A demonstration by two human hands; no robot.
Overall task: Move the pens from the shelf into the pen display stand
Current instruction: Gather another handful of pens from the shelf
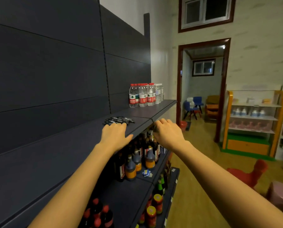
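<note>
Several dark pens (119,120) lie in a loose pile on the dark grey top shelf (63,153). My left hand (115,134) rests flat on the shelf just in front of the pile, fingers apart, fingertips almost at the nearest pens, holding nothing. My right hand (167,133) hovers off the shelf's front edge to the right of the pens, fingers spread and curled downward, with nothing in it. No pen display stand is in view.
Water bottles (144,95) with red caps stand further along the same shelf. Dark sauce bottles (137,162) and red-capped bottles (98,214) fill the lower shelves. A doorway (203,89), an orange-framed rack (254,122) and red and pink stools (252,173) stand to the right.
</note>
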